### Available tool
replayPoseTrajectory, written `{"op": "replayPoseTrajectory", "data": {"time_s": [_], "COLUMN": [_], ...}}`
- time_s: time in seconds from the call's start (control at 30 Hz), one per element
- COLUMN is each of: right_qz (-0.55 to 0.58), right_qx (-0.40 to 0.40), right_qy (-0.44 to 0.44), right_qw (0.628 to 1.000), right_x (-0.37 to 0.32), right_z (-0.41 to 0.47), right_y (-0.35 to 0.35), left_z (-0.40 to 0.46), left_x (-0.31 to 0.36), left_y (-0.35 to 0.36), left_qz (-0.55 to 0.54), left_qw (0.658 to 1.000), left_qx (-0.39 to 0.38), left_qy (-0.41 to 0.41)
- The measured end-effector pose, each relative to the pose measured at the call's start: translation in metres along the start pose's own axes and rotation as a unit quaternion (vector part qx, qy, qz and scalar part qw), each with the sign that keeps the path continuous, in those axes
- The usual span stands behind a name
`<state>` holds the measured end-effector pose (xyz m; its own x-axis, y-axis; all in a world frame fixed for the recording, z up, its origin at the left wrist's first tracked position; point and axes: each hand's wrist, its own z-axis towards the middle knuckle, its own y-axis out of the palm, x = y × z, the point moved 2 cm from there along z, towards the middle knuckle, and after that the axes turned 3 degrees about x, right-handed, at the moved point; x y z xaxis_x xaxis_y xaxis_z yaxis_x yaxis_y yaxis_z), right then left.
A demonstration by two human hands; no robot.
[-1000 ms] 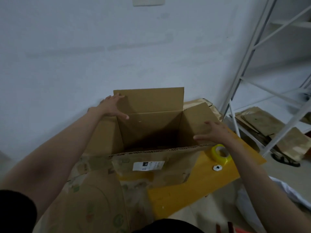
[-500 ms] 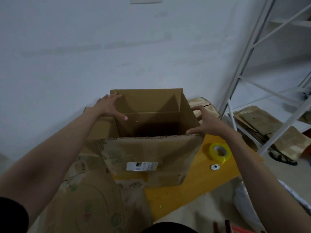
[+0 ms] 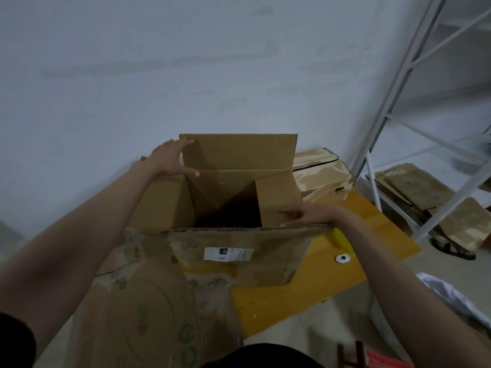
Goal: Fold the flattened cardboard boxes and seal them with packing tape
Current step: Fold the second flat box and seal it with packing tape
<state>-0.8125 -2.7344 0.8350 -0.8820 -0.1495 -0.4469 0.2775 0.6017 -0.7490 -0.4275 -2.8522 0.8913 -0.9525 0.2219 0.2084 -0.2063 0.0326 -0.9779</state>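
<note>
An open brown cardboard box (image 3: 239,251) stands upright on a yellow board, its near wall bearing a white label (image 3: 228,254). My left hand (image 3: 170,160) lies flat with straight fingers against the far-left corner, where the tall back flap rises. My right hand (image 3: 305,214) presses the right side flap (image 3: 276,197) inward over the dark opening, fingers straight. A yellow tape roll (image 3: 341,241) lies just right of the box, mostly hidden behind my right forearm.
Flattened printed cardboard (image 3: 138,314) lies at the front left. A taped box (image 3: 321,176) sits behind on the right by the wall. The yellow board (image 3: 292,296) carries a small white cap (image 3: 342,258). A white metal shelf frame (image 3: 414,107) with cardboard sheets stands at right.
My right hand has moved from the outer right corner to the inside, swinging the right side flap inward over the opening. The left hand stayed on the far-left corner.
</note>
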Motion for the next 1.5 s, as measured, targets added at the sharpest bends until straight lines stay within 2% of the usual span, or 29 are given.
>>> {"op": "replayPoseTrajectory", "data": {"time_s": [0.1,0.23,0.37,0.63,0.7,0.8,0.9,1.13,1.3,1.4,1.5], "right_qz": [0.071,0.212,0.233,0.108,0.100,0.098,0.084,-0.039,-0.077,-0.097,-0.105], "right_qx": [0.054,0.160,0.235,0.200,0.196,0.180,0.165,0.128,0.102,0.087,0.080], "right_qy": [-0.008,-0.007,-0.029,-0.038,-0.037,-0.039,-0.042,-0.047,-0.050,-0.052,-0.054], "right_qw": [0.996,0.964,0.943,0.973,0.975,0.978,0.982,0.990,0.991,0.990,0.990], "right_x": [0.005,0.008,-0.003,-0.048,-0.055,-0.062,-0.066,-0.073,-0.081,-0.084,-0.085], "right_z": [0.001,0.007,0.021,0.077,0.086,0.092,0.093,0.090,0.077,0.070,0.063], "right_y": [-0.011,-0.030,-0.062,-0.089,-0.086,-0.079,-0.071,-0.055,-0.056,-0.050,-0.043], "left_z": [-0.005,-0.012,-0.017,-0.037,-0.043,-0.057,-0.069,-0.070,-0.065,-0.066,-0.075], "left_x": [-0.001,-0.003,-0.001,0.004,-0.006,-0.030,-0.045,-0.031,0.000,0.017,0.028], "left_y": [-0.004,-0.005,-0.003,-0.006,-0.010,-0.013,-0.015,-0.039,-0.047,-0.047,-0.044], "left_qz": [-0.014,-0.046,-0.063,-0.073,-0.039,0.030,-0.030,-0.085,-0.215,-0.219,-0.195], "left_qw": [1.000,0.999,0.998,0.997,0.996,0.970,0.951,0.960,0.951,0.956,0.963], "left_qx": [0.012,0.001,0.001,0.011,0.034,0.016,-0.029,0.018,0.047,0.019,-0.054], "left_qy": [0.019,0.019,0.015,-0.012,-0.071,-0.241,-0.307,-0.266,-0.217,-0.194,-0.178]}}
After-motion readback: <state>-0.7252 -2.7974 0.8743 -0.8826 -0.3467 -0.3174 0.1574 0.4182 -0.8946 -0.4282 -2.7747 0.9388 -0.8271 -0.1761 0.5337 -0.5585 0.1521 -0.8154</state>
